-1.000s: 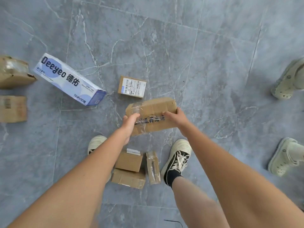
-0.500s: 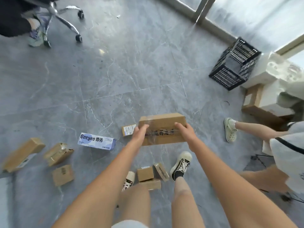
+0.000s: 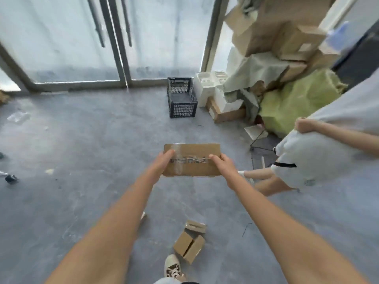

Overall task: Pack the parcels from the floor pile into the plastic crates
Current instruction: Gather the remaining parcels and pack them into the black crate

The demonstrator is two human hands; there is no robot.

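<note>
A parcel (image 3: 192, 159) is held above the floor (image 3: 82, 150), gripped at its left end by the left hand (image 3: 162, 163) and at its right end by the right hand (image 3: 222, 163). Well beyond it, a crate (image 3: 181, 98) is set on the floor before the glass doors (image 3: 123, 37), with stacked boxes (image 3: 272, 31) to its right. Small parcels (image 3: 189, 243) lie nearer, below the arms.

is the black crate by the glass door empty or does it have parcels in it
Empty, as far as visible: the black crate shows only bare mesh walls and floor.
</note>
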